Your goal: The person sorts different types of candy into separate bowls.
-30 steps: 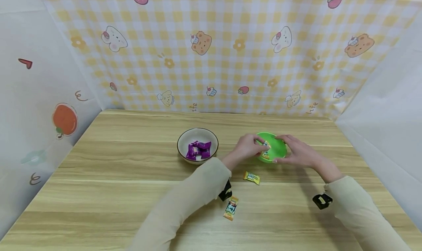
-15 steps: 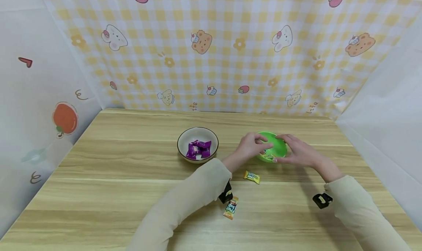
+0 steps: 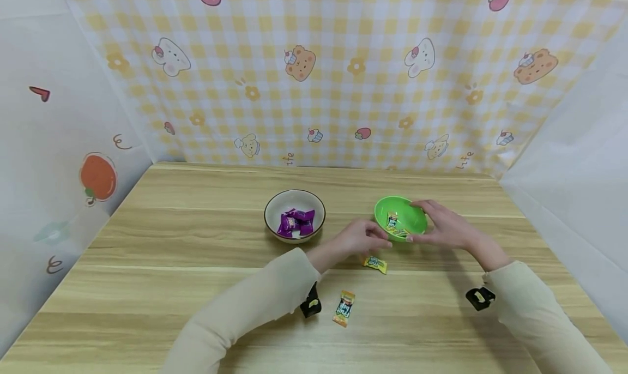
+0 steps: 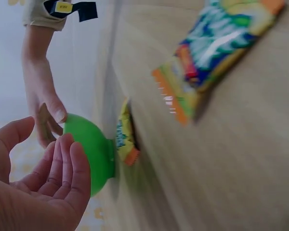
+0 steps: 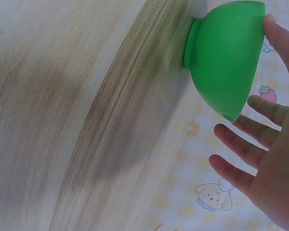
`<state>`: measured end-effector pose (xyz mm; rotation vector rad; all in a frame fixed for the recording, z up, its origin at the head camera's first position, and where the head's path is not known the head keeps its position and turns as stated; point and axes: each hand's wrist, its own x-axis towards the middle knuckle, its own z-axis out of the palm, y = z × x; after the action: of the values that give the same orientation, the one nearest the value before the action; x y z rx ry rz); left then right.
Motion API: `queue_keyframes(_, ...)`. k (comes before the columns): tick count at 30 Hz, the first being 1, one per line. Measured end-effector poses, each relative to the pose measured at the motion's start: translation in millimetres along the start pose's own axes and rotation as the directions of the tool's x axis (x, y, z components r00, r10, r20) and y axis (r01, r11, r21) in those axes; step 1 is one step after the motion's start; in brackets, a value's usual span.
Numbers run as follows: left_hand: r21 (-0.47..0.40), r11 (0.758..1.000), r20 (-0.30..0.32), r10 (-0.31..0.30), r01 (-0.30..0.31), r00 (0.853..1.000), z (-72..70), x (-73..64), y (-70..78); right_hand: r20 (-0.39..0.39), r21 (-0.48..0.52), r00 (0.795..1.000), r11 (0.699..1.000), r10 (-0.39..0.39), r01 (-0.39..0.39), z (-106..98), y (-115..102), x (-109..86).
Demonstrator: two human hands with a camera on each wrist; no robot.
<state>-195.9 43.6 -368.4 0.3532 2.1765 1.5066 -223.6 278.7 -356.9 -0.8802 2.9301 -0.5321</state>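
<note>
In the head view, my right hand (image 3: 448,228) holds the green bowl (image 3: 414,216) by its right side, thumb at the near rim and a finger at the far rim. Inside the bowl lie fruit candies (image 3: 392,220) in printed wrappers. My left hand (image 3: 362,237) is just left of the bowl, fingers loosely bent with nothing between them. Below it a yellow-wrapped candy (image 3: 375,264) lies on the table. Closer to me is an orange-ended candy (image 3: 344,308). The left wrist view shows the left palm (image 4: 43,192) bare in front of the bowl.
A cream bowl with a dark rim (image 3: 272,204) stands left of the green one and contains several purple-wrapped candies (image 3: 296,222). The wooden table (image 3: 171,254) meets a checked yellow cloth (image 3: 333,101) at the back. White sheets hang at both sides.
My left hand has let go of a candy inside the green bowl and moved out over the rim, toward me and left. The right hand stays on the bowl.
</note>
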Motion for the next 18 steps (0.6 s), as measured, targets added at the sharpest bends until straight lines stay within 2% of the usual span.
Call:
queue_keyframes(3,0.056,0.998,0.011,0.009,-0.009,1.000,-1.3,-6.0,-8.1,-0.004,0.000,1.000,1.000,0.004,-0.004,0,-1,0.1)
queue_keyframes(8,0.171,0.982,0.004,0.078,-0.078,0.997,-3.1,-12.6,-16.8,-0.006,-0.002,1.000,1.000,0.009,-0.009,0,0,0.9)
queue_keyframes(11,0.211,0.972,0.004,0.104,-0.103,0.995,-3.3,-13.0,-20.6,-0.005,-0.002,1.000,1.000,0.007,-0.007,0,0,0.7)
queue_keyframes(18,0.276,0.957,0.002,0.086,-0.084,0.996,-1.0,-7.8,-27.3,0.006,-0.009,1.000,1.000,0.004,-0.004,0,0,-0.1)
